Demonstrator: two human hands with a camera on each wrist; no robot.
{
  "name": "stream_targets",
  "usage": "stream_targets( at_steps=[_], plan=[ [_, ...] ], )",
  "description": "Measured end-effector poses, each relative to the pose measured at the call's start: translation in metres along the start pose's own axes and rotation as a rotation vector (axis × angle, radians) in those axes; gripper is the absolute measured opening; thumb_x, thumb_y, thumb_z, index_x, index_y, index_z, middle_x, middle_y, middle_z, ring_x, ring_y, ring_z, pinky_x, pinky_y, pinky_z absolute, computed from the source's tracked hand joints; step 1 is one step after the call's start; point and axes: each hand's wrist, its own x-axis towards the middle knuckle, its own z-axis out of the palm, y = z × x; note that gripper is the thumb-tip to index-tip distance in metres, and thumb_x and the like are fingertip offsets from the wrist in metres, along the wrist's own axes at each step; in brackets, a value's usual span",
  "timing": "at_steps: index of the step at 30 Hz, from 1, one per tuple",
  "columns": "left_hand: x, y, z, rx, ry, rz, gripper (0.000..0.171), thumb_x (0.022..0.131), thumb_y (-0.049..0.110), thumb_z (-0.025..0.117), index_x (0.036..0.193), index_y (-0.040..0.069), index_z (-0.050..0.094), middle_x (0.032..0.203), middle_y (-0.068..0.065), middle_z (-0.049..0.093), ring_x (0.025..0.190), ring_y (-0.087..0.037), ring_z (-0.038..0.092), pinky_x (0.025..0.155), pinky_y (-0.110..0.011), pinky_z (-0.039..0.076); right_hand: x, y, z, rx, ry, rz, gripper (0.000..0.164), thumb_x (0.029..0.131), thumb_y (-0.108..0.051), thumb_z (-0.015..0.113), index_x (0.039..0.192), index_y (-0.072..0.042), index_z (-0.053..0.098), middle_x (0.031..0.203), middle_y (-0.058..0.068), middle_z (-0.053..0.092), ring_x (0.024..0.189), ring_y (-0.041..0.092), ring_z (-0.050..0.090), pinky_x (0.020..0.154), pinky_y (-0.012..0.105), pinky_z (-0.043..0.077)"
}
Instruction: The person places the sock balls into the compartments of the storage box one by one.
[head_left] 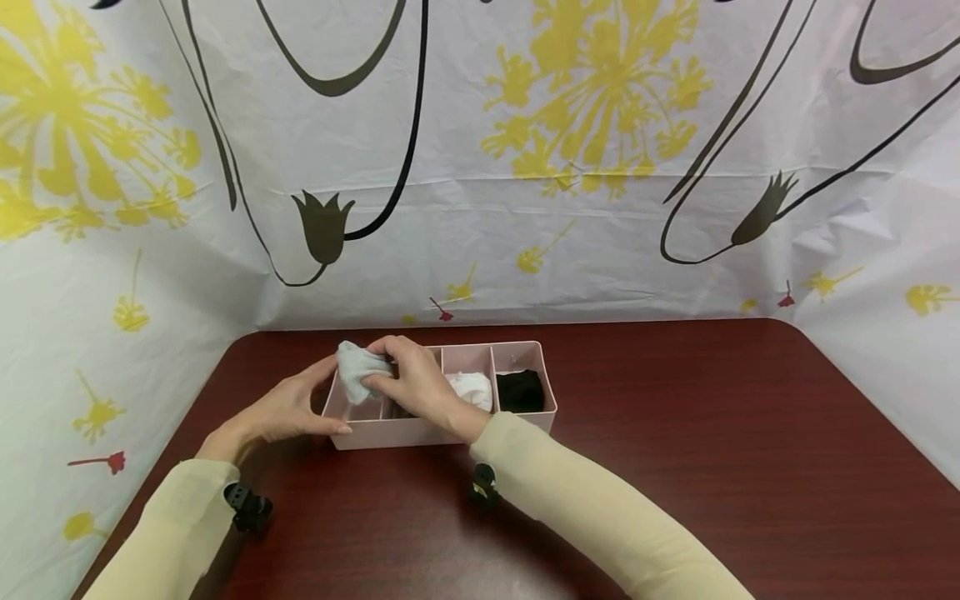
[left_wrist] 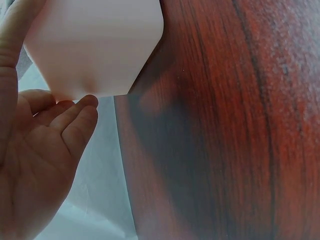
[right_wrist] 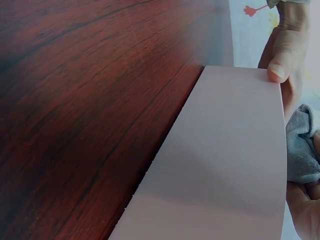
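A pale pink divided box [head_left: 405, 432] stands near the far left of the table. My left hand [head_left: 288, 408] holds its left end, thumb at the front corner and fingers toward the back; the left wrist view shows fingertips [left_wrist: 89, 101] against the end wall. Above the leftmost compartments, my right hand [head_left: 416, 379] pinches a light grey cloth bundle [head_left: 360, 372] between thumb and fingers. The bundle [right_wrist: 301, 145] looks soft and folded in the right wrist view. White cloth [head_left: 472, 390] and black cloth [head_left: 521, 392] lie in the right-hand compartments. My right hand partly hides the middle compartments.
The dark red-brown wooden table [head_left: 675, 467] extends right and in front of the box. A white sheet with flower patterns [head_left: 465, 250] hangs behind the table and along its sides. Small black devices [head_left: 247, 507] sit at both wrists.
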Motion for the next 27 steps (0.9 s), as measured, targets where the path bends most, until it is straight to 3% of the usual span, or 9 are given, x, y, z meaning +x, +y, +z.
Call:
stream_targets(
  at_steps=[15,20,27],
  plan=[
    [0.000,-0.001,0.003,-0.042,-0.005,-0.025,0.110,0.072,0.035,0.086,0.156,0.003,0.020,0.159,-0.025,0.026,0.144,-0.045,0.029,0.109,-0.066,0.031,0.002,0.002,0.006,-0.132,-0.012,-0.054,0.032,0.084,-0.014,0.076,0.113,-0.005,0.065,0.106,0.009,0.069,0.096,0.020,0.062,0.084,0.025,0.049],
    [0.000,0.000,0.002,-0.045,-0.013,-0.039,0.111,0.073,0.035,0.085,0.156,0.003,0.018,0.160,-0.025,0.023,0.144,-0.046,0.027,0.109,-0.066,0.031,0.004,-0.002,0.007,-0.232,-0.049,-0.076,0.032,0.085,-0.015,0.075,0.113,-0.005,0.064,0.108,0.009,0.069,0.099,0.021,0.063,0.088,0.028,0.050],
    [-0.001,0.000,0.001,-0.033,-0.012,-0.042,0.112,0.073,0.035,0.085,0.156,0.003,0.018,0.159,-0.026,0.023,0.143,-0.047,0.028,0.108,-0.065,0.033,0.005,-0.009,0.010,-0.407,-0.107,-0.123,0.029,0.087,-0.018,0.073,0.113,-0.009,0.064,0.106,0.006,0.067,0.095,0.020,0.061,0.082,0.026,0.051]
  ],
)
